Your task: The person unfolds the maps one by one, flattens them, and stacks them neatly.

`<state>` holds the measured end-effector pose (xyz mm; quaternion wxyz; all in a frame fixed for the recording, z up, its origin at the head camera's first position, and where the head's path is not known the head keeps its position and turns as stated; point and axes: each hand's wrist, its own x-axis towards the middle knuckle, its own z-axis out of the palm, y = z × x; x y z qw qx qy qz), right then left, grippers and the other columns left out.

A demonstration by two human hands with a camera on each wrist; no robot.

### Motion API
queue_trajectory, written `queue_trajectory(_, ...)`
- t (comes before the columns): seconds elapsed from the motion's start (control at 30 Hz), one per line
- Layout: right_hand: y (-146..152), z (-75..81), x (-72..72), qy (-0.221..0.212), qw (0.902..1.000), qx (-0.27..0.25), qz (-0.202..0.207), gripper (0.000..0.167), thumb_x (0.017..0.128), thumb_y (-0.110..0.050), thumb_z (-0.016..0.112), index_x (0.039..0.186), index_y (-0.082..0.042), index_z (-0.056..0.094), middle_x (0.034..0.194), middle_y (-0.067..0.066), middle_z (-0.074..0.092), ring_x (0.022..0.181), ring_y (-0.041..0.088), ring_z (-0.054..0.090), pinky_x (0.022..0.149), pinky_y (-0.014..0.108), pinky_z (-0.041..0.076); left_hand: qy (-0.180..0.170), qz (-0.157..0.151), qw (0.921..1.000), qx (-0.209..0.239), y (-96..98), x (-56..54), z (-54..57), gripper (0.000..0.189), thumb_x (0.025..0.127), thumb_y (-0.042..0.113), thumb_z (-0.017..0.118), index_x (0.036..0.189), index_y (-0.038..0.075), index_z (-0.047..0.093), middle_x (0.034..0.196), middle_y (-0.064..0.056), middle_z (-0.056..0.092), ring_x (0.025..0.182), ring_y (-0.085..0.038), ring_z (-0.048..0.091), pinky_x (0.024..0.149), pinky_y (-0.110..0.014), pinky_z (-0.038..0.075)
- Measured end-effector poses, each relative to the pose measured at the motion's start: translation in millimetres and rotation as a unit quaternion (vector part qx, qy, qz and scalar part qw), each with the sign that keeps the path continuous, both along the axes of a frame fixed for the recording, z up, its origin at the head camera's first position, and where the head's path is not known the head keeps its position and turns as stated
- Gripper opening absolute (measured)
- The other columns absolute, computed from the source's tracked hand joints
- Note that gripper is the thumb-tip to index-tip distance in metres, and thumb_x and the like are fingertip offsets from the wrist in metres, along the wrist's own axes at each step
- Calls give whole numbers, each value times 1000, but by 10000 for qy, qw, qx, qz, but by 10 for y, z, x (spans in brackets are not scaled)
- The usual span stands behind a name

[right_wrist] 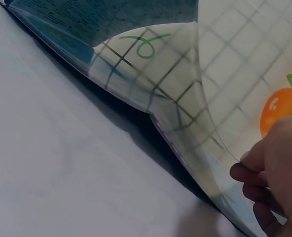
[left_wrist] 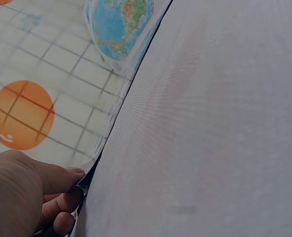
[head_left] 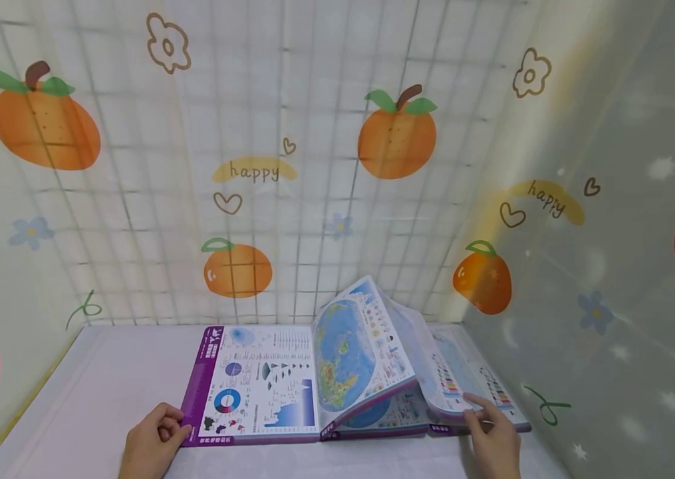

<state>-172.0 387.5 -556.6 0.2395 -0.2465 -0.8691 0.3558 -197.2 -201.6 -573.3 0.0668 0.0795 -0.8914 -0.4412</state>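
Note:
A wide fold-out world map (head_left: pixel 271 386) with a purple left border lies on the white table, its left panel flat and printed with charts. Its middle panel (head_left: pixel 352 352) rises in a tilted fold, showing a blue oval world map. To the right a glossy sheet (head_left: pixel 427 359) slants over the right-hand part. My left hand (head_left: pixel 154 442) pinches the near left corner between thumb and fingers; the left wrist view shows this hand (left_wrist: pixel 32 192) at the edge. My right hand (head_left: pixel 493 439) pinches the right sheet's near corner, also seen in the right wrist view at the fingertips (right_wrist: pixel 239 168).
The white tabletop (head_left: pixel 92 372) extends left of the map and along its front. Behind stands a translucent curtain (head_left: pixel 313 219) printed with oranges, over a wire grid. Another curtain side (head_left: pixel 630 266) borders the table closely on the right.

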Motion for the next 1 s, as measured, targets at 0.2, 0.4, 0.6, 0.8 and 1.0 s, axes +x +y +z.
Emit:
queue_trajectory(0.2, 131, -32, 9, 147, 9998, 126, 24, 35, 96, -13, 74, 131, -14, 71, 92, 10, 72, 79, 21, 73, 58, 20, 47, 23, 5, 9999, -116, -28, 5, -26, 19, 93, 10, 80, 106, 4, 66, 77, -1, 60, 74, -17, 52, 60, -23, 40)
queue_trajectory(0.4, 274, -71, 33, 178, 9996, 151, -133, 33, 96, -13, 75, 129, -14, 73, 93, 13, 76, 89, 34, 77, 59, 14, 46, 21, -18, 10000, -92, -20, 6, -18, 19, 93, 11, 80, 105, 5, 66, 77, 0, 60, 74, -16, 51, 60, -23, 40)
queue_trajectory(0.6, 386, -88, 72, 92, 9996, 104, -230, 28, 99, -17, 72, 127, -15, 74, 103, 17, 78, 95, 33, 73, 63, 12, 41, 15, 1, 10000, -63, -4, 6, -6, 19, 93, 10, 80, 104, 4, 66, 76, -1, 60, 74, -17, 52, 60, -23, 40)
queue_trajectory(0.8, 444, -60, 83, -32, 9993, 12, -367, 28, 101, -22, 70, 126, -12, 73, 109, 22, 77, 97, 33, 68, 76, 32, 43, 20, -13, 10000, -17, -2, -4, -11, 18, 93, 9, 80, 104, 4, 66, 77, -1, 60, 75, -17, 52, 60, -23, 40)
queue_trajectory(1.0, 506, -101, 68, -57, 9981, -205, -582, 37, 99, -33, 74, 129, -12, 72, 115, 22, 76, 107, 40, 71, 73, 26, 43, 9, -23, 10000, 20, -12, -13, -34, 18, 93, 10, 79, 104, 5, 66, 78, -1, 60, 75, -17, 52, 60, -23, 40)
